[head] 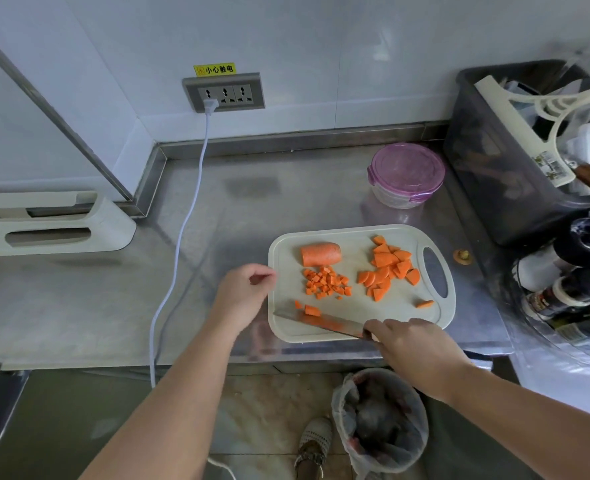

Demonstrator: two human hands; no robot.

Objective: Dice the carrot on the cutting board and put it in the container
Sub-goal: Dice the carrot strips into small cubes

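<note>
Orange carrot sits in three lots on the cutting board [390, 306] at centre frame: an uncut stub [321, 253] at the upper left of the board, a pile of small dice [326, 283] just below it, and half-moon slices [388, 268] to the right, not yet diced. My right hand [414, 344] is clenched round the handle of the knife [321, 322], whose blade lies low along the board's near edge, touching or just beside two loose bits [311, 310]. My left hand [248, 289] is loosely curled at the board's left rim and seems to grasp nothing.

The risks, as I judge them:
- The blade tip points toward my left hand, so a careless sweep could nick it.
- The board lies close to the counter's front edge, above a bin [380, 420], so pushed bits could drop off.
- The round stub may roll under the knife.
- The container [406, 174], at upper right and well apart from the board, has its purple lid on, so scooping before opening it would spill dice.

Readable writing: a yellow sticker [215, 69] above the wall socket [223, 93] says 小心触电. Labels on the bottles at far right are too blurred to read.
</note>
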